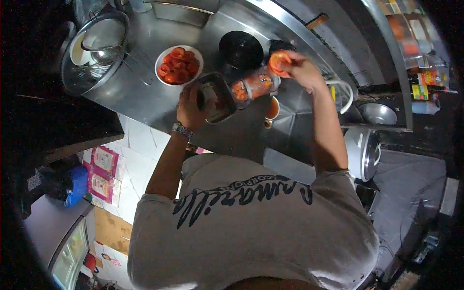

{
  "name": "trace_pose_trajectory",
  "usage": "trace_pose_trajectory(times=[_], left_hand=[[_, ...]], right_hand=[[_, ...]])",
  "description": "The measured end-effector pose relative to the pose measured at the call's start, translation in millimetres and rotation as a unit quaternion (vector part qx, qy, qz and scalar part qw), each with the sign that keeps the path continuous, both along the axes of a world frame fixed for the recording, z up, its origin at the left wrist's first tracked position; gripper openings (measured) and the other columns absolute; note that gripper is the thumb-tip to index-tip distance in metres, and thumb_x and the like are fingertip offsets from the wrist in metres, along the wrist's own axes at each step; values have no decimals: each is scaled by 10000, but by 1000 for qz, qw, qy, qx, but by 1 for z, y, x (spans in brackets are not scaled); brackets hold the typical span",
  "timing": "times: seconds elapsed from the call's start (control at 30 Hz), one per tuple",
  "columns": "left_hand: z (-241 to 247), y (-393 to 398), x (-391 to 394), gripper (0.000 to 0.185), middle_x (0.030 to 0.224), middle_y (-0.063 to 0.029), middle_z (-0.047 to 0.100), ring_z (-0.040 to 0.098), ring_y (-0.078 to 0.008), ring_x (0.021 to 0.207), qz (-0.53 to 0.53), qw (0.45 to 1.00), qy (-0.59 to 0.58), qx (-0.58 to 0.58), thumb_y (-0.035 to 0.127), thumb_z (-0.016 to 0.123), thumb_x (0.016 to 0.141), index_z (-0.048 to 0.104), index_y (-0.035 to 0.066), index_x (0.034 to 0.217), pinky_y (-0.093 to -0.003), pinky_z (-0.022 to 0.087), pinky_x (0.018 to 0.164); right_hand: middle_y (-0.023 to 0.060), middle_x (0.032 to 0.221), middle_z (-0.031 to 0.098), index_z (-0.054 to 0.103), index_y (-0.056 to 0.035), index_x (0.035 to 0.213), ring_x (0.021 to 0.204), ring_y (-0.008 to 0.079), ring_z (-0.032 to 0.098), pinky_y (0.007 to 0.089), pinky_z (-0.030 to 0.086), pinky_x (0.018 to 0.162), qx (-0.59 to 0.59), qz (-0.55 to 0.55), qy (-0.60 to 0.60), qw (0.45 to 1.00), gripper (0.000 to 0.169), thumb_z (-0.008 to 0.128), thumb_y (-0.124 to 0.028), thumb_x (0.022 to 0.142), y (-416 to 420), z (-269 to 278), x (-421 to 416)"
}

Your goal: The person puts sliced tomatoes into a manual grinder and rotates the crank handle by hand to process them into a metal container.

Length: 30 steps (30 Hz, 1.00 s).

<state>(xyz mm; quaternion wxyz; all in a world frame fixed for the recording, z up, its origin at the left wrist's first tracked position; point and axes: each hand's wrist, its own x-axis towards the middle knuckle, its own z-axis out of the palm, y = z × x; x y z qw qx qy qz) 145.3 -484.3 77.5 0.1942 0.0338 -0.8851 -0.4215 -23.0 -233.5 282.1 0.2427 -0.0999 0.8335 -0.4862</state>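
My left hand (190, 108) grips the near-left side of a rectangular plastic tub (226, 96), whose contents are too dim to make out. Raised over the right part of the counter, my right hand (306, 72) holds a red-orange tomato piece (280, 63) between thumb and fingers. A white bowl (157, 70) full of red tomato pieces (179, 65) stands beyond my left hand. Clear containers (255, 87) with orange chopped contents lie between the tub and my right hand. Closer to me, a white cup (277, 113) holds orange liquid.
A black round pan or bowl (241, 50) sits at the back of the steel counter (141, 105). To the left, a large basin (69, 78) holds a strainer (103, 34) and a whisk (95, 70). A lidded white pot (357, 152) and a metal bowl (378, 114) are on the right.
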Motion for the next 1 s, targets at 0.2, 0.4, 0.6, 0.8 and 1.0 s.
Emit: trace_pose_trajectory(times=[0.2, 0.4, 0.6, 0.8, 1.0], left_hand=[[3, 24, -20, 576, 1214, -229, 514, 504, -419, 1116, -8, 998, 66, -9, 348, 694, 803, 473, 43, 1239, -494, 447, 936], [7, 20, -23, 549, 1217, -230, 513, 507, -413, 1118, 2, 998, 52, 19, 376, 678, 817, 489, 52, 1217, -497, 446, 941], [-4, 12, -29, 583, 1255, -231, 504, 485, -419, 1168, 10, 1000, 10, 11, 389, 686, 805, 487, 63, 1245, -503, 435, 966], [-5, -1, -21, 588, 1260, -221, 501, 478, -413, 1176, 46, 999, 8, 5, 387, 676, 805, 485, 59, 1253, -505, 438, 962], [1, 1, -15, 595, 1282, -233, 472, 460, -439, 1172, -6, 999, -9, -46, 411, 648, 820, 477, 47, 1259, -512, 424, 981]], right_hand=[[43, 1056, 658, 652, -21, 1132, 906, 135, 626, 267, 508, 807, 16, -10, 17, 1000, 282, 680, -46, 853, 33, -30, 2], [44, 1059, 654, 622, -23, 1163, 922, 128, 626, 259, 511, 817, 16, -24, 5, 1000, 290, 657, -57, 877, 27, -13, 11], [74, 1054, 655, 591, -6, 1186, 917, 146, 632, 262, 534, 746, 50, -27, 32, 998, 298, 628, -62, 895, 19, -19, 16], [70, 1055, 658, 590, -41, 1193, 900, 140, 636, 257, 522, 720, 20, -116, 78, 990, 294, 588, -58, 899, -4, -5, 19], [170, 983, 693, 638, -10, 1118, 935, 284, 674, 361, 528, 816, 178, 130, 237, 946, 327, 646, -142, 819, -119, -56, -11]])
